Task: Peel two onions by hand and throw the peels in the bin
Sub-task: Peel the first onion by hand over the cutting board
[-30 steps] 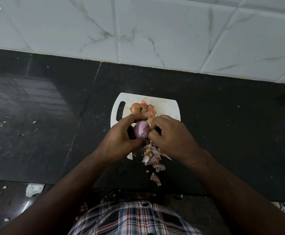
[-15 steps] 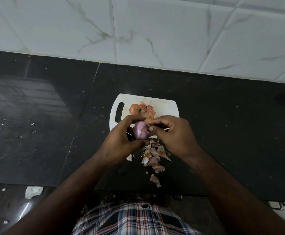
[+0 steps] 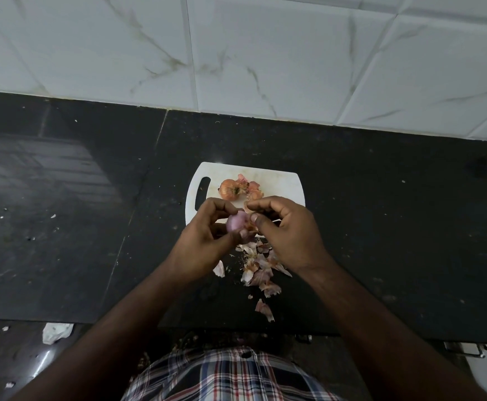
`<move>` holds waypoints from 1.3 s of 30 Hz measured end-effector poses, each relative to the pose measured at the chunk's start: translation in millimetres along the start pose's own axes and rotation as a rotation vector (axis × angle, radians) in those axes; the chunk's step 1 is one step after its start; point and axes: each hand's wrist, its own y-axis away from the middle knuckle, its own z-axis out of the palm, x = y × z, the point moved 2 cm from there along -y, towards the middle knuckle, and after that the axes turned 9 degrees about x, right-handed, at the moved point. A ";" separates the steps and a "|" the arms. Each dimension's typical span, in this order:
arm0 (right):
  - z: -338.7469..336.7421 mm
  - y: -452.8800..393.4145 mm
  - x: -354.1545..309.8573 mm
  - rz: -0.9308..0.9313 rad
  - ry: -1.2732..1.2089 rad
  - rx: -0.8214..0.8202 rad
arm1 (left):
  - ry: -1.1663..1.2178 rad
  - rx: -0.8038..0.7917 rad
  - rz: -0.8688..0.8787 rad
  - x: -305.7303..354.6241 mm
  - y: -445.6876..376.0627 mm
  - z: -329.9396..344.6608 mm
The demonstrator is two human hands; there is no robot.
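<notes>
The left hand (image 3: 204, 238) is curled round a small purple onion (image 3: 236, 222), thumb underneath and fingertips over the top, holding it above the near edge of the white cutting board (image 3: 282, 183); the right hand (image 3: 291, 230) is closed to a pinch at the onion's right side, thumb and forefinger nipped on what looks like a scrap of skin, though the scrap itself is mostly hidden by the fingers; the other onion (image 3: 229, 189) lies on the board with its orange skin on and a few loose flakes beside it, so by my reckoning 1 of 2 is nearly bare and 1 barely begun; the main risk is slippage, since a peeled onion is smooth and a sharp tug on a stubborn strip could pop it out of the left hand onto the dark counter (image 3: 77, 212) or over the near edge; a 2nd risk is mess, because the peels (image 3: 258, 270) lie scattered off the board toward the counter's front lip, and a careless sleeve or forearm could sweep them to the floor before they reach the bin, which is not in view; thin dry flakes may also cling to the fingers and be missed when gathering.
</notes>
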 end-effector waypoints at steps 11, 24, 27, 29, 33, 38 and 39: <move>-2.3 -1.8 2.6 -0.020 0.076 -0.018 | -0.013 0.028 0.040 -7.8 -3.3 2.9; 18.1 4.9 -0.6 -0.089 0.131 0.126 | -0.130 0.096 0.193 -4.9 -2.4 10.4; 19.7 1.2 1.5 0.073 -0.014 0.161 | -0.154 0.109 0.255 -4.4 -0.3 12.7; 19.9 -0.6 2.8 0.148 -0.100 0.176 | -0.171 0.118 0.279 -4.2 -0.3 13.1; 21.5 -3.0 10.8 0.286 -0.268 0.191 | -0.179 0.124 0.317 -4.4 -0.6 14.2; 17.5 -3.7 9.3 0.385 -0.434 0.168 | -0.196 0.126 0.337 -9.0 0.4 16.5; 16.4 -3.6 7.9 0.360 -0.412 0.156 | -0.191 0.120 0.328 -9.7 0.4 16.8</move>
